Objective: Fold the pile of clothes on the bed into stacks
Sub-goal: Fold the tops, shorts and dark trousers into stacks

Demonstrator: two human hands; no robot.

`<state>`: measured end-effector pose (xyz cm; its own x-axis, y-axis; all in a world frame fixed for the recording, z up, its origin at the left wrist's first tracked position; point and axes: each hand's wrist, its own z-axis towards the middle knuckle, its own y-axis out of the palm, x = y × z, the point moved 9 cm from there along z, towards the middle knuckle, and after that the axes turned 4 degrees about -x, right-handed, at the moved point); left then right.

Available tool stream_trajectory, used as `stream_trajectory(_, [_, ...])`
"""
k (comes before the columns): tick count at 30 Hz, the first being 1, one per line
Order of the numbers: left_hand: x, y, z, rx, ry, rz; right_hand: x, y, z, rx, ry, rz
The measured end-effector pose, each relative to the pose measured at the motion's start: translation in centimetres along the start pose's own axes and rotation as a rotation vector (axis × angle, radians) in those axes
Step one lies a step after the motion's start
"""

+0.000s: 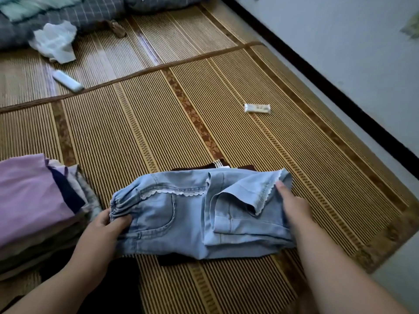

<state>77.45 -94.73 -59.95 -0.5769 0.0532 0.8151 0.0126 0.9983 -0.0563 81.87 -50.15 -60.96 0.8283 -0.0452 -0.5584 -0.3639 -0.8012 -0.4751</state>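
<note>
Near front edge of the bed (204,109): folded light-blue jeans (181,218) atop a dark garment (172,260) | my left hand (108,225) grips their waistband end | my right hand (292,205) pinches the lace-trimmed cuff end | folded stack (34,200) just beside, at left edge.

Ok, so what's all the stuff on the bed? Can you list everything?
jeans: one, light blue with white lace trim, folded, front centre
dark clothes: count unclear, brown-black, under the jeans
stack of folded clothes: one, lilac on top, front left
packet: one, white, on the mat right of centre
remote: one, white, back left on the mat
plastic bag: one, white, crumpled, back left
quilt: one, grey checked, far back left
mat: one, tan and brown stripes, under everything
left hand: grips the jeans' waistband
right hand: pinches the jeans' other end
</note>
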Motion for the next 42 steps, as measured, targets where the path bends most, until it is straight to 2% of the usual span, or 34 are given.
stream_trajectory(4, [0.0,0.1,-0.3,0.013,0.039,-0.004,-2.9,2.8,-1.1,-0.074,-0.114,-0.196])
stream_trajectory(6, [-0.2,0.0,-0.4,0.022,0.034,-0.02,-4.1,3.1,-2.2,-0.099,-0.145,-0.143])
stream_trajectory(8, [-0.2,0.1,-0.6,0.015,0.027,-0.031,-6.5,1.6,-3.3,-0.005,-0.239,-0.125])
stream_trajectory(10, [0.0,0.3,-0.7,0.0,0.02,-0.046,-9.9,0.5,-4.8,0.1,-0.37,-0.303])
stream_trajectory(11, [0.1,0.4,-0.8,-0.009,0.019,-0.05,-11.5,1.0,-5.8,0.089,-0.41,-0.393])
stream_trajectory(12, [0.2,0.6,-0.8,-0.017,0.019,-0.053,-12.8,2.5,-6.6,0.0,-0.428,-0.447])
stream_trajectory(14, [0.3,0.6,-0.8,-0.023,0.02,-0.058,-13.4,7.4,-8.2,-0.301,-0.437,-0.51])
stream_trajectory(16, [0.3,0.5,-0.9,-0.019,0.024,-0.065,-11.6,12.0,-9.6,-0.521,-0.458,-0.702])
stream_trajectory(18, [0.2,0.6,-0.9,-0.021,0.025,-0.074,-8.2,14.0,-9.3,-0.533,-0.464,-0.924])
stream_trajectory(20, [0.1,0.5,-0.8,-0.02,0.02,-0.08,-6.0,14.3,-8.7,-0.457,-0.498,-1.004])
stream_trajectory(23, [-0.2,0.3,-0.7,-0.011,0.016,-0.087,-4.8,14.2,-9.3,-0.433,-0.645,-0.833])
stream_trajectory(24, [-0.3,0.3,-0.7,-0.01,0.015,-0.085,-5.3,12.9,-9.4,-0.324,-0.711,-0.698])
stream_trajectory(26, [-0.2,0.2,-0.6,-0.017,0.015,-0.093,-6.0,7.3,-8.4,0.066,-0.718,-0.356])
stream_trajectory(27, [-0.2,0.2,-0.6,-0.022,0.013,-0.093,-5.2,4.2,-7.2,0.248,-0.638,-0.261])
stream_trajectory(28, [-0.1,0.1,-0.5,-0.023,0.01,-0.084,-4.0,1.9,-5.4,0.346,-0.51,-0.266])
stream_trajectory(30, [-0.1,0.1,-0.3,-0.028,0.001,-0.08,-0.5,-0.7,-1.4,0.289,-0.187,-0.374])
stream_trajectory(32, [-0.1,0.0,0.1,-0.019,-0.009,-0.072,2.0,-1.0,1.0,0.129,-0.004,-0.352])
stream_trajectory(38, [-0.4,-0.6,0.8,-0.026,-0.002,-0.082,1.8,0.0,2.7,-0.117,0.015,-0.274])
stream_trajectory(42, [0.8,-0.5,0.3,-0.058,0.029,-0.066,-0.5,-2.2,0.8,-0.182,-0.124,-0.098])
